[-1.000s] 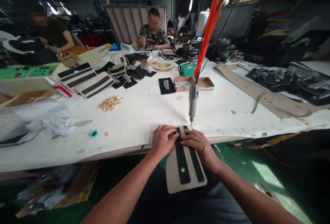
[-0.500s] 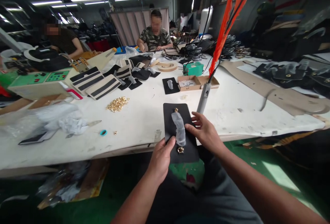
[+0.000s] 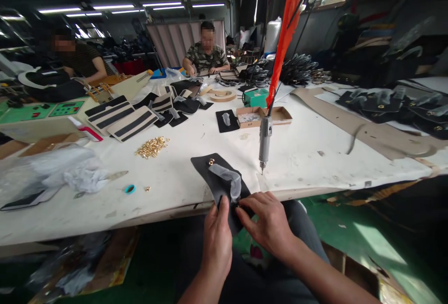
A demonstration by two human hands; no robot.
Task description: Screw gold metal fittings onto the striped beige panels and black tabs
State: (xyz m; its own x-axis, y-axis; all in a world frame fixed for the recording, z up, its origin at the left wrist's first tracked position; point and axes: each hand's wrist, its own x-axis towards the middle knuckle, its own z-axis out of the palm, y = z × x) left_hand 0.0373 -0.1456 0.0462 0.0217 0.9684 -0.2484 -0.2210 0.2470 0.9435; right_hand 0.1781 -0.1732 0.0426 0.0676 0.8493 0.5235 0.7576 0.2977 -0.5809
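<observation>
A black panel, apparently a bag piece, lies slanted over the table's front edge. Along it runs a strap wrapped in clear plastic, with a small gold fitting at its far end. My left hand grips the panel's near left side, thumb on top. The fingers of my right hand are pinched at the strap's near end, over the metal fitting there, which they mostly hide. Just beyond my right hand hangs a grey electric screwdriver, its bit pointing down at the table.
Gold fittings are heaped left of centre, near a blue-green ring. Behind the screwdriver stands a small cardboard box beside another black piece. Two people sit across the table. Black pieces are piled at the right.
The panel has turned, its far end swinging left. My right hand has moved from the panel's right edge down to the near fitting. The screwdriver appears farther left, hanging upright.
</observation>
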